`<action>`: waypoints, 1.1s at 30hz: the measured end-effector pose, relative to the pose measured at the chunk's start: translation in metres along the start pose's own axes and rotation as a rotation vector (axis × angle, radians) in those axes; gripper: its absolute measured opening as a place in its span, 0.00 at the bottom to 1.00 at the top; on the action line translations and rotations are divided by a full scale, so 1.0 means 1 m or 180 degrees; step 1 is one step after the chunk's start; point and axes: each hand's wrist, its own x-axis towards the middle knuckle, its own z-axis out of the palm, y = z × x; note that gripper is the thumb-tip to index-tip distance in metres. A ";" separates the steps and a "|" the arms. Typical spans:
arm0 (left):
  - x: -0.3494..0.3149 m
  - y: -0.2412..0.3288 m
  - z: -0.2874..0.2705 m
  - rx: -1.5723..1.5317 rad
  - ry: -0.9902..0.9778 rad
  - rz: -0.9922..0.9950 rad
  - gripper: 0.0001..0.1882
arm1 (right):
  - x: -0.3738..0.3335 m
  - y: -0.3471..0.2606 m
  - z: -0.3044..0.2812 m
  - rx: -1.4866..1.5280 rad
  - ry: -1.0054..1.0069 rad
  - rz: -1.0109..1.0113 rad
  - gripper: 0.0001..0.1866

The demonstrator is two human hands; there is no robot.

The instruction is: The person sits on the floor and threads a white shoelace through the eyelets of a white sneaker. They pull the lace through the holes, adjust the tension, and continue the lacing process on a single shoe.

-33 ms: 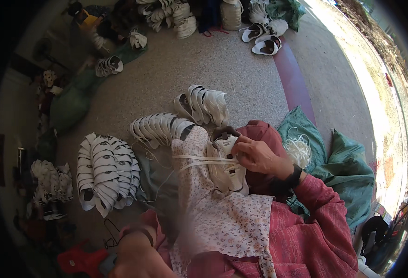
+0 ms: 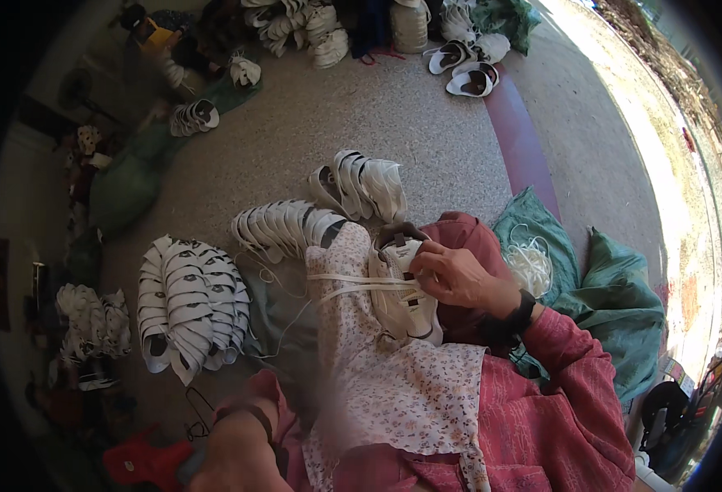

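Seen on the lap, between a floral apron [image 2: 410,398] and a maroon trouser leg [image 2: 459,236]: a cream shoe [image 2: 408,310], opening at the far end, directly under the bent fingers of the right hand [image 2: 457,279]. Placed against the right side of the lacing area, fingertips drawn in close to the thumb; impossible to tell from this angle whether pinching a lace or only touching the upper. Strung leftward from there, across the shoe and over the apron-covered knee, two strands of pale lace [image 2: 349,284]. Well apart from the shoe, at the near left: the left hand [image 2: 242,451], blurred, fingers cut off by the lower border, with no telling whether spread or curled, laden or bare. Just to its left, in shadow, a red object [image 2: 144,461], hard to make out. All around, a speckled grey floor [image 2: 254,152], edged on the right by a purple strip [image 2: 525,139] and, beyond that, sunlit ground [image 2: 660,184] bright to the point of glare. Laid out left of the knees and beyond, nested rows of white shoe parts [image 2: 193,307]. Bunched at the right, green sacks [image 2: 615,307], with a tangle of white laces [image 2: 531,266] on one. In the dim far left, a person in yellow [image 2: 159,38], small and partly hidden, and a dark fan [image 2: 74,88]. Along the far edge, more white shoes [image 2: 472,80], some cut off above.
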 end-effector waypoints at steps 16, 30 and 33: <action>-0.109 -0.028 -0.005 -0.0006 0.0686 -0.3668 0.21 | -0.004 -0.028 0.011 -0.0789 0.0124 0.0185 0.11; -0.267 -0.097 -0.028 -0.3063 0.4711 -0.1525 0.13 | -0.035 -0.011 -0.031 0.3935 0.1239 0.1540 0.04; -0.303 -0.041 -0.060 -0.2575 0.4928 -0.0940 0.11 | -0.088 0.047 -0.084 0.4837 0.2265 0.0538 0.04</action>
